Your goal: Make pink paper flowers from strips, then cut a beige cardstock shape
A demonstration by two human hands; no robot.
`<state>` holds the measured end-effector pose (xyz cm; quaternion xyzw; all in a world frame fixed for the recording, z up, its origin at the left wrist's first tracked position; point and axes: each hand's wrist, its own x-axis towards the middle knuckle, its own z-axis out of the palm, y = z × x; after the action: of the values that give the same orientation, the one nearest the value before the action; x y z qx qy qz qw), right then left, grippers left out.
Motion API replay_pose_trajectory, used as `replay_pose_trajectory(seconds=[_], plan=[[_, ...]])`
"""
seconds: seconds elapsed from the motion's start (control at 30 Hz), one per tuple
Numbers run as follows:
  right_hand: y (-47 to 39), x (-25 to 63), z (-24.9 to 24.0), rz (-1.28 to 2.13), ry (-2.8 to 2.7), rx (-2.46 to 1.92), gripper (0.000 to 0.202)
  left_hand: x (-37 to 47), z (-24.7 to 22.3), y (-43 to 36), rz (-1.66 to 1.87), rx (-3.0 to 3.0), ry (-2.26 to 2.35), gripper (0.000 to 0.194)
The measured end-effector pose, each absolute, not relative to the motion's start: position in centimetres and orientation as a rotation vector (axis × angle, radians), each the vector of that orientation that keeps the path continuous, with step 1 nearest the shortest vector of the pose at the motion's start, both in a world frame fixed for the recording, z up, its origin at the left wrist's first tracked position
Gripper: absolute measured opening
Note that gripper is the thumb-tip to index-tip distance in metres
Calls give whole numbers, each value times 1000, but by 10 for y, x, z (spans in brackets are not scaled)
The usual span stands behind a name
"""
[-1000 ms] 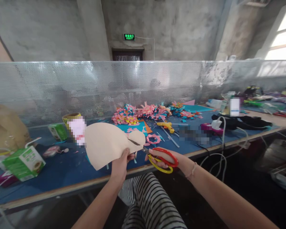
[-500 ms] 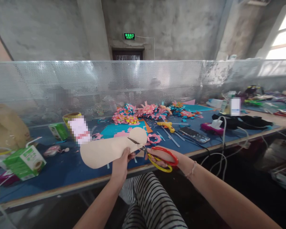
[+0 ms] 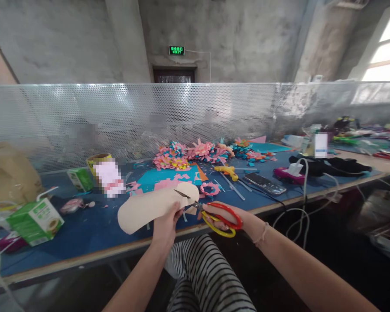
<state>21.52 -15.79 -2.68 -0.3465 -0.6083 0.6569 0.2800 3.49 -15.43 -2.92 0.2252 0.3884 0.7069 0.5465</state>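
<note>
My left hand [image 3: 167, 221] pinches the lower edge of a long cream sheet with rounded ends [image 3: 143, 210], paper or thin foam, held above the table's front. In my right hand [image 3: 219, 214] is a pair of scissors [image 3: 222, 219] with one red and one yellow handle loop. Their blades point left; one dark blade lies over the cream sheet near its narrower right end, and the other is hidden beneath it. Behind the sheet lie a blue sheet [image 3: 146, 177] with pink scraps and a pink paper ring [image 3: 209, 189].
Fringed paper flowers [image 3: 201, 151] line the back by a perforated metal screen [image 3: 130, 117]. A yellow glue gun [image 3: 227, 172], clear glue sticks and a phone [image 3: 264, 183] lie to the right. Green drink cartons [image 3: 35, 221] stand left. White cables [image 3: 307, 199] hang over the table edge.
The cream sheet has tilted and shifted slightly right and down at its left end, and its right end sits lower. Both hands stay nearly in place, the scissors still across the sheet.
</note>
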Motion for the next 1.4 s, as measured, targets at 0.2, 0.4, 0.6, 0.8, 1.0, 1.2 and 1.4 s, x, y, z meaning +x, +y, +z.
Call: replay_pose_trajectory(seconds=[0.2, 0.4, 0.6, 0.8, 1.0, 1.2, 1.4], plan=[[-157, 213, -27, 1954, -1476, -939, 42, 37, -27, -161, 1613, 571, 914, 18], [-157, 200, -30, 1846, -1473, -972, 47, 45, -26, -161, 1675, 485, 908, 24], [-152, 198, -36, 1653, -1586, -1032, 53, 48, -25, -159, 1708, 470, 896, 25], [-154, 196, -33, 1620, -1573, -1018, 48, 52, -25, -158, 1713, 446, 892, 24], [-161, 195, -21, 1713, -1528, -1009, 47, 59, -28, -160, 1696, 439, 900, 17], [-156, 194, -20, 1673, -1548, -1059, 47, 61, -30, -162, 1693, 485, 849, 25], [-158, 186, -23, 1593, -1541, -1127, 48, 64, -29, -162, 1690, 450, 858, 22]])
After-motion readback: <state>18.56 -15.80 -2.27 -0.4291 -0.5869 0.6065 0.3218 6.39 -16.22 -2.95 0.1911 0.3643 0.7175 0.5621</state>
